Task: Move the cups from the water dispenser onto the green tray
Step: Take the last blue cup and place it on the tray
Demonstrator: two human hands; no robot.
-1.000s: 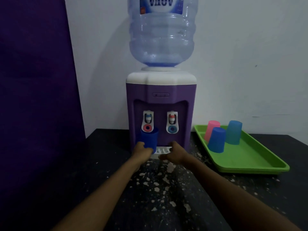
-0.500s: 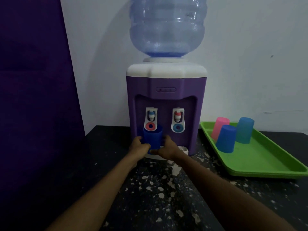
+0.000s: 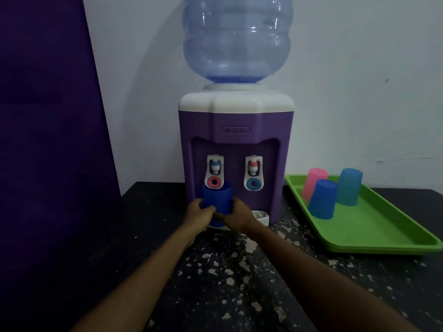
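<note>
A dark blue cup (image 3: pixel 217 197) stands upright under the left tap of the purple water dispenser (image 3: pixel 236 149), on its white drip ledge. My left hand (image 3: pixel 197 213) wraps its left side and my right hand (image 3: pixel 236 215) wraps its right side; both grip it. The cup's lower part is hidden behind my fingers. On the right lies the green tray (image 3: pixel 374 233), holding three upside-down cups: a pink cup (image 3: pixel 313 182), a blue cup (image 3: pixel 322 198) and a teal cup (image 3: pixel 348 186).
A large water bottle (image 3: pixel 237 39) sits upside down on the dispenser. The black table (image 3: pixel 230 279) is speckled with white flakes. A purple panel (image 3: pixel 48 140) stands at the left, and a pale wall is behind.
My right hand has moved left from the drip ledge onto the dark blue cup, joining the left hand. The camera has come closer to the dispenser.
</note>
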